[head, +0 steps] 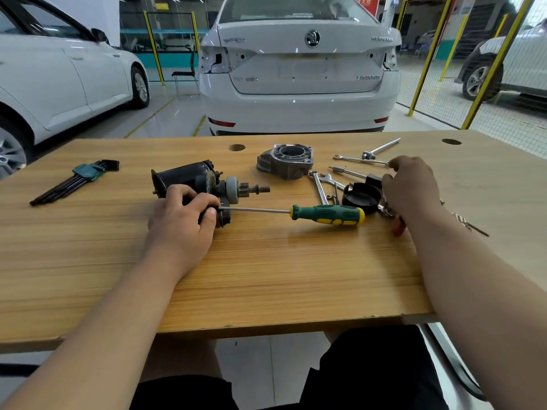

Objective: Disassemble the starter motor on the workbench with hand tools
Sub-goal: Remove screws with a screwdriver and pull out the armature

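The black starter motor (186,176) lies on its side on the wooden workbench (266,276), its pinion shaft (254,189) pointing right. My left hand (183,220) grips the motor's lower solenoid part, fingers curled round it. A green and yellow screwdriver (328,214) lies on the bench with its tip at the motor by my left thumb. My right hand (411,184) hovers over the tools at the right with fingers curled down; what it touches is hidden. The grey aluminium nose housing (285,161) sits detached behind.
A set of hex keys (77,180) lies at the left. Spanners (319,184), a ratchet extension (380,149), a black round cap (361,196) and red-handled pliers (398,227) cluster at the right. White cars stand beyond the bench's far edge.
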The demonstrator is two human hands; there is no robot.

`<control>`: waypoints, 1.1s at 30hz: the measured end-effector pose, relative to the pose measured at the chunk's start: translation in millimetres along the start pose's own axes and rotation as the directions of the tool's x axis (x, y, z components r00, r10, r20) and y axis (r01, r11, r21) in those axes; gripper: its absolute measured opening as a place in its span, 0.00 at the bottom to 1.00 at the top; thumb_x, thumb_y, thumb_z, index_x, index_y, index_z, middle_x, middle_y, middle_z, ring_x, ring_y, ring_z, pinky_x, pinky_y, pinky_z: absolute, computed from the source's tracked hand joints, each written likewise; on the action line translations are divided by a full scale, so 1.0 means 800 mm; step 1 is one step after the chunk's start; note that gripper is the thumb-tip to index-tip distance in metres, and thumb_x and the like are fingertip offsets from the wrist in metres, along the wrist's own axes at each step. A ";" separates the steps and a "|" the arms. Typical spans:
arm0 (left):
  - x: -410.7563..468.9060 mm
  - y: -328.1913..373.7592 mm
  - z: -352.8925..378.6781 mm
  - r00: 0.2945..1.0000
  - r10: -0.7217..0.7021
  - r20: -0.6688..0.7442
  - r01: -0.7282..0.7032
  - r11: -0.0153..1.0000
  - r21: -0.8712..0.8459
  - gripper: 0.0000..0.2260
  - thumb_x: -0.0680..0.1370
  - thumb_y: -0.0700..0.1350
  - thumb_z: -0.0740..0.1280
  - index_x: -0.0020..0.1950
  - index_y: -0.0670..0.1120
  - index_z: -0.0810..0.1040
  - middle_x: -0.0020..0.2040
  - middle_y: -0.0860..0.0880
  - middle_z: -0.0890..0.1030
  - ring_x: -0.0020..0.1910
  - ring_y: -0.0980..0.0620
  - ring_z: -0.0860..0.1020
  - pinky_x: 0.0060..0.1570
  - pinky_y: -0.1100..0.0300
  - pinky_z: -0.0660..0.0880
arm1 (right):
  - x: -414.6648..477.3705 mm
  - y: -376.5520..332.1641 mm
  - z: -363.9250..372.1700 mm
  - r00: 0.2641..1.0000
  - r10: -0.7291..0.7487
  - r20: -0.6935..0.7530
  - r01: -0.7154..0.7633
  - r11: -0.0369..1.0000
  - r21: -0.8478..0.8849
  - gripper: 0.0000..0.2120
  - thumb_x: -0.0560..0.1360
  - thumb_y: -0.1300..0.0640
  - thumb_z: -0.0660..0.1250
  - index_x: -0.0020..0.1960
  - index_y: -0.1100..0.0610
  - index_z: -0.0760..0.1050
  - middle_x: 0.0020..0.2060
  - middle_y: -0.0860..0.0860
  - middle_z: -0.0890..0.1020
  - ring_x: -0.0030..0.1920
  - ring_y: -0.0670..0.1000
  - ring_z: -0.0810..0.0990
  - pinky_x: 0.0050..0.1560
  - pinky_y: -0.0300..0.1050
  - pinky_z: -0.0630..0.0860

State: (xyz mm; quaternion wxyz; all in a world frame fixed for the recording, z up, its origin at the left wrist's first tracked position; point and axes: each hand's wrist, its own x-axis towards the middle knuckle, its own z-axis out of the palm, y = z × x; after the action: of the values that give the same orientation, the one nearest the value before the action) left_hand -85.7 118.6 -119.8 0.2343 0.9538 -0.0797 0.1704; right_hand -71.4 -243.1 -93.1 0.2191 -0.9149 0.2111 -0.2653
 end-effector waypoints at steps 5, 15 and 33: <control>0.001 0.000 -0.002 1.000 0.008 0.002 -0.008 1.000 -0.003 0.12 0.82 0.51 0.57 0.62 0.55 0.76 0.62 0.49 0.64 0.63 0.44 0.64 0.66 0.45 0.63 | -0.044 -0.049 0.002 0.969 -0.241 0.049 0.243 0.969 -0.050 0.12 0.79 0.49 0.59 0.50 0.53 0.79 0.41 0.52 0.81 0.41 0.53 0.75 0.38 0.45 0.70; 0.001 0.000 -0.001 0.999 0.001 -0.039 -0.002 1.000 -0.021 0.12 0.82 0.50 0.57 0.61 0.54 0.77 0.56 0.52 0.62 0.62 0.44 0.65 0.65 0.45 0.65 | -0.097 -0.042 -0.003 0.987 0.050 0.156 -0.033 0.993 -0.111 0.31 0.78 0.32 0.46 0.55 0.55 0.74 0.43 0.54 0.77 0.44 0.56 0.74 0.39 0.49 0.68; -0.003 -0.003 -0.011 0.999 0.035 0.022 -0.033 0.994 -0.106 0.16 0.81 0.49 0.59 0.70 0.58 0.70 0.59 0.55 0.66 0.66 0.48 0.63 0.66 0.49 0.62 | -0.098 -0.032 -0.008 0.829 -0.054 0.556 -0.444 0.542 0.714 0.08 0.77 0.64 0.64 0.52 0.52 0.76 0.50 0.59 0.77 0.33 0.50 0.80 0.34 0.45 0.78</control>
State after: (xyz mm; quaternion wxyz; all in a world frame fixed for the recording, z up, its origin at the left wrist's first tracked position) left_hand -89.6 125.3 -114.2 0.2806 0.9405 -0.1075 0.1586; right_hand -128.5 -184.9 -106.2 0.6953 -0.7098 0.1012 -0.0491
